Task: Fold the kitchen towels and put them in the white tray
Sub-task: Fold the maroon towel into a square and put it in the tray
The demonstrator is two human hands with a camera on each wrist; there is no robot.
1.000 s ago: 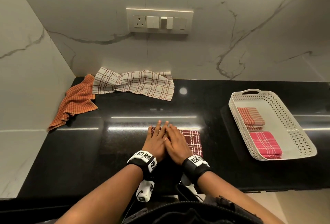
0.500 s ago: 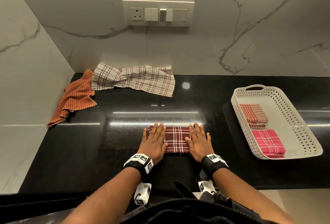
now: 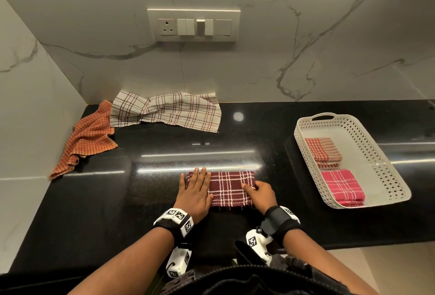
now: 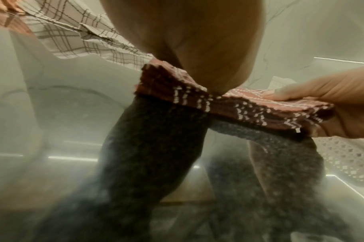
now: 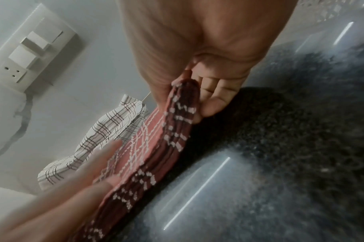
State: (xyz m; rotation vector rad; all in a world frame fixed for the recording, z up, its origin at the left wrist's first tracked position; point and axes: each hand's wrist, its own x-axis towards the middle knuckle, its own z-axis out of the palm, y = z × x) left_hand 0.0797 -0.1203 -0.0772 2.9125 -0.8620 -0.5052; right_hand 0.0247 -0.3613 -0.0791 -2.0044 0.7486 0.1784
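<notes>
A folded maroon plaid towel (image 3: 229, 188) lies on the black counter near the front edge. My left hand (image 3: 195, 188) lies flat on its left end with straight fingers. My right hand (image 3: 257, 192) pinches the towel's right end (image 5: 181, 114), thumb on top and fingers under the folded layers (image 4: 280, 114). The white perforated tray (image 3: 376, 153) stands at the right and holds a folded red-and-tan towel (image 3: 322, 148) and a folded pink plaid towel (image 3: 341, 186). An unfolded white plaid towel (image 3: 169, 111) and a crumpled orange towel (image 3: 87, 137) lie at the back left.
The black counter (image 3: 94, 200) meets a marble wall at the back and at the left. A switch and socket plate (image 3: 194, 25) is on the back wall. The counter's front edge runs just below my wrists.
My hands slid apart from the towel's middle to its ends. The left hand stays flat on the left end; the right hand has curled round the right end and pinches it.
</notes>
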